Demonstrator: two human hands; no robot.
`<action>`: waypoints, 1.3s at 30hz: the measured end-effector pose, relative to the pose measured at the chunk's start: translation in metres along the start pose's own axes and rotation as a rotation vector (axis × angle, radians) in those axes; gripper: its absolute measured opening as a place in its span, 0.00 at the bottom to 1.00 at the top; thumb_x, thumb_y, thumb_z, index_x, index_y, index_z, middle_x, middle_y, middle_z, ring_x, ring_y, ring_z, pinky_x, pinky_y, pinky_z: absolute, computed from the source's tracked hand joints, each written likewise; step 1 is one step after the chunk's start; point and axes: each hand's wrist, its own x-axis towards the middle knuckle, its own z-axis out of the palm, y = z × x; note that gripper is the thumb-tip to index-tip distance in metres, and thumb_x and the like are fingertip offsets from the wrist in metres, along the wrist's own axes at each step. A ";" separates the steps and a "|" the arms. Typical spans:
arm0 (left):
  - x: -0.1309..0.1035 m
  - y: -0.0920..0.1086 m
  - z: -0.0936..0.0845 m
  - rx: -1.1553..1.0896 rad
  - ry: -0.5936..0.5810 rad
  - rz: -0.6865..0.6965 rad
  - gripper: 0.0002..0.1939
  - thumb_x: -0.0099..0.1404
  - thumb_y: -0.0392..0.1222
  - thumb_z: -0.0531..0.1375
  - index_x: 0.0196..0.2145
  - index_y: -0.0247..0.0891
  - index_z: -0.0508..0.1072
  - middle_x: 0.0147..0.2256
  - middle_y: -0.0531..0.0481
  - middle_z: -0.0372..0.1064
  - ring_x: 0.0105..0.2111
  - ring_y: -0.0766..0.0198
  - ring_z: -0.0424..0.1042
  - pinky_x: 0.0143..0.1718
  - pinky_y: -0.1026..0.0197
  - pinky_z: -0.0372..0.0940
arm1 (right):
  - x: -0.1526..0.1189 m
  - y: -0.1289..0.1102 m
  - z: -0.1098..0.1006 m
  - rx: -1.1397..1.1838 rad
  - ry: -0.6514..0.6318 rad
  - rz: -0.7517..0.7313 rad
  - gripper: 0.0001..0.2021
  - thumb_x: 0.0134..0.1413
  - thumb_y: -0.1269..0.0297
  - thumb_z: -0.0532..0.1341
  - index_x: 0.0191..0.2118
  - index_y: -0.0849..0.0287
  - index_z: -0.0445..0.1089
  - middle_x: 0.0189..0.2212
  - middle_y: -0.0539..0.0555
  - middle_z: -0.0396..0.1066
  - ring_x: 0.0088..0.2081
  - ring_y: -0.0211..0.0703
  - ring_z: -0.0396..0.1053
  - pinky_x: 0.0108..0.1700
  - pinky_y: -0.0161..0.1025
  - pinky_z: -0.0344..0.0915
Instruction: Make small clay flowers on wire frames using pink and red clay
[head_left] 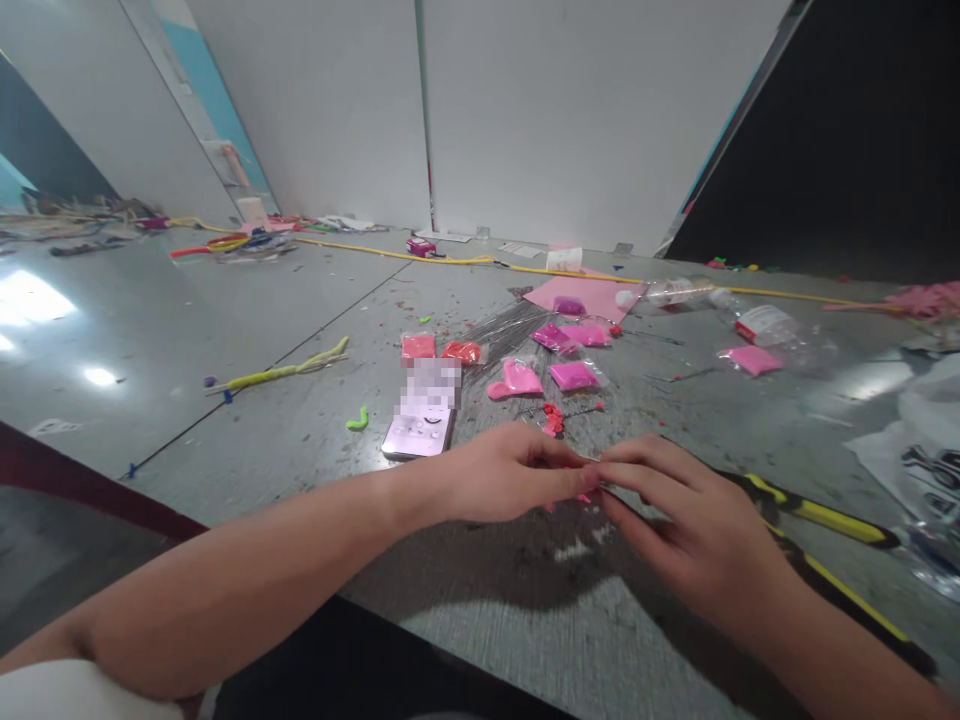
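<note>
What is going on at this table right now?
A person works at a grey table. The left hand and right hand meet fingertip to fingertip, pinching something small and pink between them; what it is cannot be told. Beyond lie small bags of pink beads, a pink phone and a yellow pipe cleaner.

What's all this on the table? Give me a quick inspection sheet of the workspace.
Surface: grey table, scuffed, with glare spots.
Job's things: tiny pink piece pinched between both hands' fingertips; pink bead bags just beyond.
Clutter: phone, green pipe cleaner, pink sheet, plastic bottle.
Hands: left hand and right hand meet, fingers closed on the piece.
Cables: long yellow cord along the far edge.
Surroundings: white wall panels.
</note>
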 end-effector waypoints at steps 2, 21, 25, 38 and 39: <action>-0.001 0.001 0.002 0.044 -0.007 -0.033 0.17 0.74 0.52 0.56 0.38 0.36 0.77 0.31 0.51 0.69 0.30 0.66 0.66 0.32 0.64 0.61 | 0.000 -0.001 0.000 0.006 -0.018 -0.010 0.06 0.67 0.71 0.60 0.46 0.54 0.70 0.40 0.53 0.75 0.40 0.41 0.73 0.41 0.40 0.72; 0.002 -0.010 0.000 -0.161 -0.008 -0.024 0.22 0.63 0.60 0.68 0.33 0.35 0.75 0.26 0.54 0.67 0.26 0.70 0.66 0.27 0.64 0.60 | -0.002 -0.001 -0.002 0.061 -0.027 -0.010 0.04 0.65 0.70 0.63 0.44 0.55 0.71 0.38 0.52 0.73 0.38 0.39 0.72 0.39 0.37 0.71; 0.002 -0.006 -0.001 -0.242 -0.039 -0.044 0.21 0.62 0.58 0.70 0.33 0.35 0.75 0.29 0.53 0.70 0.28 0.71 0.68 0.31 0.65 0.65 | -0.003 -0.001 -0.002 0.047 -0.010 -0.028 0.05 0.66 0.70 0.62 0.44 0.54 0.72 0.38 0.52 0.74 0.38 0.39 0.72 0.39 0.37 0.71; -0.002 0.000 -0.004 -0.147 -0.104 -0.075 0.17 0.64 0.54 0.68 0.33 0.36 0.76 0.27 0.55 0.68 0.26 0.70 0.67 0.28 0.65 0.62 | -0.005 -0.005 -0.011 0.226 -0.140 0.210 0.08 0.70 0.65 0.56 0.36 0.53 0.68 0.33 0.49 0.71 0.33 0.37 0.70 0.34 0.34 0.69; -0.003 0.001 -0.005 -0.108 -0.085 -0.070 0.17 0.65 0.55 0.67 0.33 0.37 0.76 0.27 0.55 0.67 0.26 0.70 0.66 0.27 0.65 0.61 | -0.005 -0.005 -0.011 0.243 -0.120 0.315 0.13 0.72 0.63 0.53 0.32 0.53 0.65 0.29 0.48 0.68 0.30 0.37 0.67 0.30 0.34 0.66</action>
